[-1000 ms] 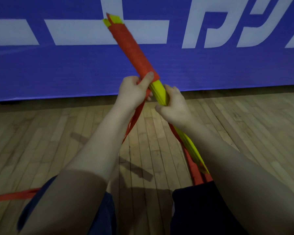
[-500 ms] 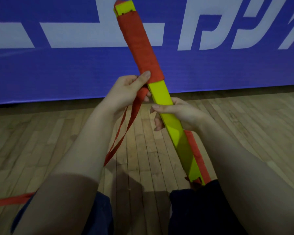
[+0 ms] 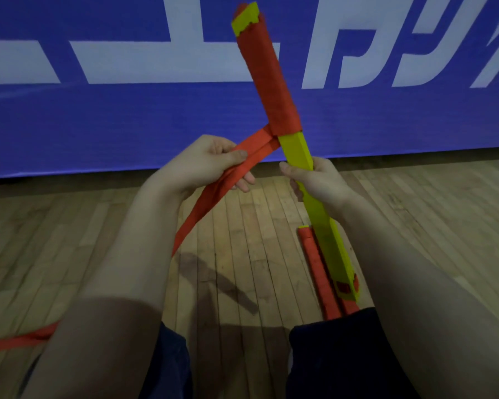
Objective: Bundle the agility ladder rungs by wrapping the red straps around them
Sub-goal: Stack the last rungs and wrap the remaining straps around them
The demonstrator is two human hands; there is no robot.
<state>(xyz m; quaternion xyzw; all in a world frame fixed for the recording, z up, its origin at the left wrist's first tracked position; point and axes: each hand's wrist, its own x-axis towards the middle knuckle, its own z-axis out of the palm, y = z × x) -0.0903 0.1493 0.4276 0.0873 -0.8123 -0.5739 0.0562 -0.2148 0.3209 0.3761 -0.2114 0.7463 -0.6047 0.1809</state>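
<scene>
- Held aloft above the wooden floor (image 3: 242, 226), the rung bundle (image 3: 296, 152) is wrapped on its upper half; the red straps (image 3: 260, 146) have swung out leftward since half a second ago.
- Pinching the doubled straps taut, the left hand (image 3: 205, 165) risks loosening finished turns (they look snug) should tension drop.
- Clamped round the bare yellow section, the right hand (image 3: 320, 182) could let rungs fan apart if it slips.

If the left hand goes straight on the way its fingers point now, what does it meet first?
Most likely the bare yellow rungs, just above the right hand that grips them. The left hand, pinching the red strap, points rightward at them; depth is hard to judge.
</scene>
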